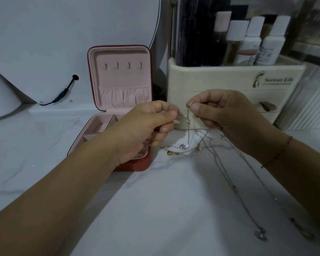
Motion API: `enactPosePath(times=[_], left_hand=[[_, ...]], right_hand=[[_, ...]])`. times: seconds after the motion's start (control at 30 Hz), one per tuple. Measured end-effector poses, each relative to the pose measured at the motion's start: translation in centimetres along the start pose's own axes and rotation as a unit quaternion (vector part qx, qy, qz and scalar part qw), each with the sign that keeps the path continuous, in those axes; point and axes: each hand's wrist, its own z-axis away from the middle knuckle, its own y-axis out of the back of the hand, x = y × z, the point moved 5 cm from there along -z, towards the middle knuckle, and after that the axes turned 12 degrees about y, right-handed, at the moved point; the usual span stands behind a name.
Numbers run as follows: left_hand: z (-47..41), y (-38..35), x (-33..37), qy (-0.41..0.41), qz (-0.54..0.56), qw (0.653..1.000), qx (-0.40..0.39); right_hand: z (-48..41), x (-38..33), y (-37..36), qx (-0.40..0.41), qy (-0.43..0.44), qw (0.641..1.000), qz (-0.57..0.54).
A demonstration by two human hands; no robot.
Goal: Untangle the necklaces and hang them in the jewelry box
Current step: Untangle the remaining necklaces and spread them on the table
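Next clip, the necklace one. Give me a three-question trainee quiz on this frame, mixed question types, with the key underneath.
1. Fill in: the lid of the jewelry box carries ___ hooks.
2. True or false: something already hangs on one of them.
3. Of the left hand and the right hand, which has a grip on the thin chain? A the left alone; B the right alone; C both.

Key: 1 four; 2 false; 3 C.

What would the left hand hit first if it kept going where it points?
Probably the thin necklace chain dangling from the right hand, just beyond the left hand; depth is uncertain.
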Motion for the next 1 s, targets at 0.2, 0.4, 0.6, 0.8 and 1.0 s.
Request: enactPosePath(times=[0.2,0.4,0.6,0.8,1.0], left_hand=[[0.3,-1.0,-0.8,0.057,-0.015,0.993,-0.099],[0.4,-1.2,-0.8,0.05,-0.052,0.994,-0.087],[0.0,0.2,-0.3,-0.019,-0.077,0.996,0.036],[0.2,2.0,0.7,-0.131,-0.172,0.957,0.193],[1.0,2.1,1.7,-0.194,-0.212,0.918,0.272]], right_hand=[[0.0,-0.3,0.1,0.016,0.024,0.999,-0.022],[-0.1,-0.4,0.3,0.038,0.033,0.998,-0.031],[-0.1,-0.5,0.8,0.054,0.044,0.997,-0.04],[0.0,-0.4,1.2,0.071,0.034,0.996,-0.029],[0.0,-0.5,1.6,0.107,0.028,0.994,0.021]])
